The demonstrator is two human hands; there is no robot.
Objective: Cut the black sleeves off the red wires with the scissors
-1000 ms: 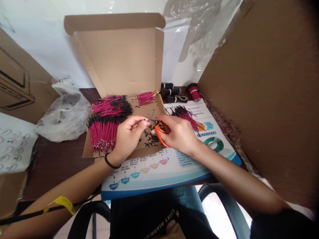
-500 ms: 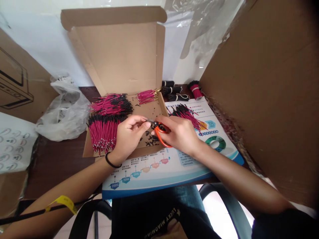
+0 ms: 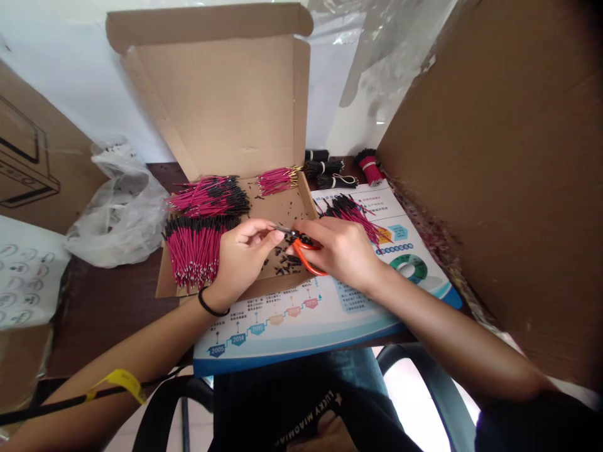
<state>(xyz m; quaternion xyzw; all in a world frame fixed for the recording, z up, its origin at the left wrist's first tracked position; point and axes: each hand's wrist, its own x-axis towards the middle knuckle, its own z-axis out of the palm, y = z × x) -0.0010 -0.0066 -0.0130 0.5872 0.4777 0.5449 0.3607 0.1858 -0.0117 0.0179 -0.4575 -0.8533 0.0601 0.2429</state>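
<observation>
My right hand point(image 3: 342, 254) is shut on orange-handled scissors point(image 3: 307, 256), whose thin metal blades point(image 3: 284, 230) point left. My left hand point(image 3: 242, 260) lies at the edge of a dense pile of red wires with black ends point(image 3: 195, 251). Its thumb and forefinger pinch close to the blade tips, and whatever lies between them is too small to make out. Below the hands, cut black bits point(image 3: 285, 260) are scattered over the open cardboard box point(image 3: 287, 213). Another red-and-black wire pile point(image 3: 210, 199) and a gold-tipped bundle point(image 3: 277, 181) lie behind them.
A loose bunch of wires point(image 3: 348, 212) lies on a printed timeline poster point(image 3: 282, 320) under the box front. Black wire bundles point(image 3: 323, 168) and a red bundle point(image 3: 369, 167) stand behind it. A plastic bag point(image 3: 120, 213) sits left; a large cardboard sheet point(image 3: 485, 188) rises right.
The scissors have swung slightly, bringing the blade tips to my left fingertips. My two hands are closer together. The whole view has shifted a little upward.
</observation>
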